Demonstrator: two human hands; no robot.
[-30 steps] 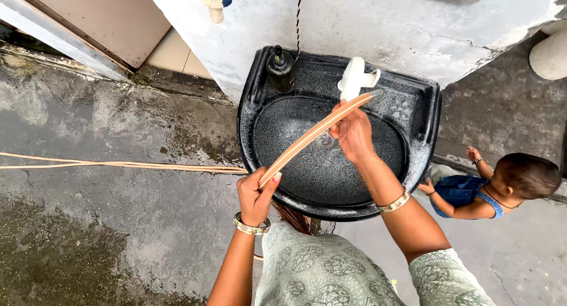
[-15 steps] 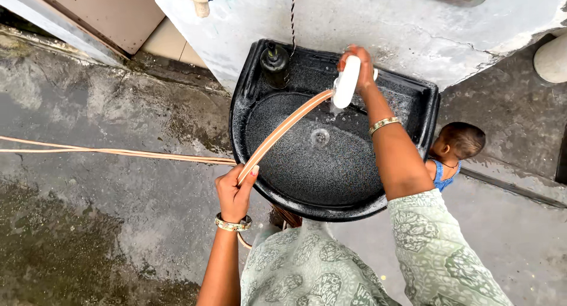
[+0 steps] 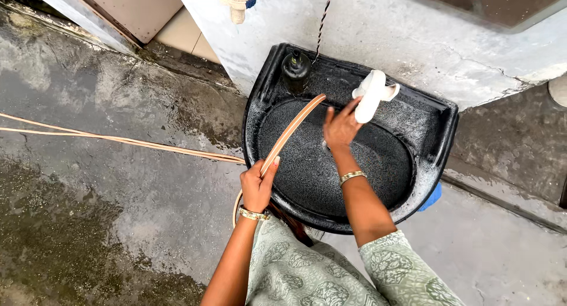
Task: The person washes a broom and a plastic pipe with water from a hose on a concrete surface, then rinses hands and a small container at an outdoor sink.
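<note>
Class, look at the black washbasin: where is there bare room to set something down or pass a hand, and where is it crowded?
Free: the black speckled washbasin bowl's right half, between the right hand and right rim; also the right back ledge. Crowded: the back left, where the dark soap bottle, the curved tan strip gripped in the left hand and the white tap cluster.

You are looking down in soft, even daylight with almost no hard shadows. The wet grey concrete floor [image 3: 118, 182] gives a dull sheen, and the black speckled plastic basin [image 3: 440, 134] glistens. Focus is sharp throughout; straight lines bow at the edges.
</note>
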